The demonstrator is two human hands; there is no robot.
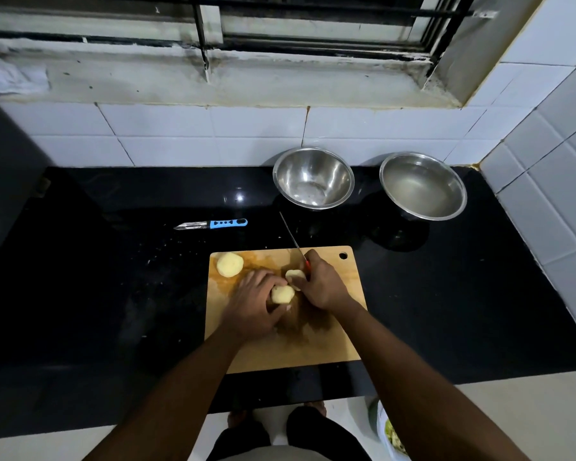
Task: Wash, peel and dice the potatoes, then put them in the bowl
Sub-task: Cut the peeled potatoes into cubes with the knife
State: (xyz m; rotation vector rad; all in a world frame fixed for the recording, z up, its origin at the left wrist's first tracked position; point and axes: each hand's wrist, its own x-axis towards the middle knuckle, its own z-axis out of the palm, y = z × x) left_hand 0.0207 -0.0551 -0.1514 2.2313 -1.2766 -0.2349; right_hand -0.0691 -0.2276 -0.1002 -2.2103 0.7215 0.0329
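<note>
L hand [251, 299] grips potato half [282, 294] on board [330, 341]; R hand [323, 284] grips knife [293, 239] beside it.

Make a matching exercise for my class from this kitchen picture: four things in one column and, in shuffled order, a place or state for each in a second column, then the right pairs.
Things
1. peeler
2. knife
3. right-hand steel bowl
4. whole peeled potato

Places or states
A. holds clear water
B. lies on the black counter, left of the bowls
C. sits alone at the cutting board's far left corner
D. held in the right hand, blade pointing away from the person

Pairs: 1-B, 2-D, 3-A, 4-C
</note>
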